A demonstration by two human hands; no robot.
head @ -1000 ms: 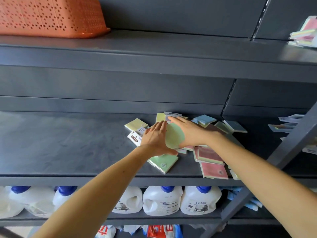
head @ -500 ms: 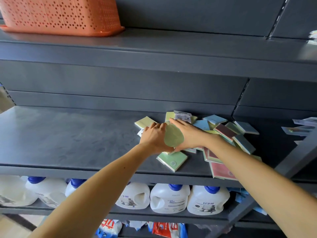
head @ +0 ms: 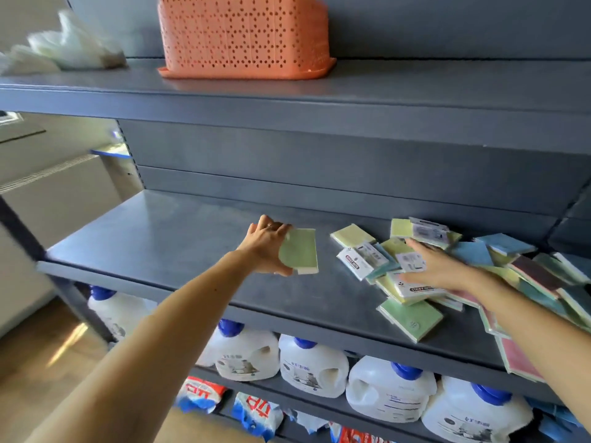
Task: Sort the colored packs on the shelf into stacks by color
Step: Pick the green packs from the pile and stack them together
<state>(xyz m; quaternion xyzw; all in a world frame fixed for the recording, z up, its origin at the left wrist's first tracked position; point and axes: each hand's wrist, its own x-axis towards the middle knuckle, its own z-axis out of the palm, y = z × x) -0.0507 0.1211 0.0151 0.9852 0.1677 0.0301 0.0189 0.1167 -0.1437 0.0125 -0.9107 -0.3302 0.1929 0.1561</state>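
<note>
On the dark grey metal shelf (head: 179, 238): left hand (head: 265, 247) gripping a flat pale green pack (head: 299, 251) over bare surface. Right hand (head: 438, 266) lying flat, fingers spread, pressing the jumbled pile of coloured packs (head: 473, 266).

You are standing at a shop's display rack: grey metal shelving (head: 198, 251) with slotted uprights and a panelled back, the kind found in a store aisle. The tier below holds a row of identical white detergent jugs (head: 313, 366) with blue caps, with printed bagged goods (head: 256, 414) under them. An orange perforated basket (head: 244, 36) sits on the top tier, and many wrapped sticky-note packs (head: 412, 318) lie on the middle one.
</note>
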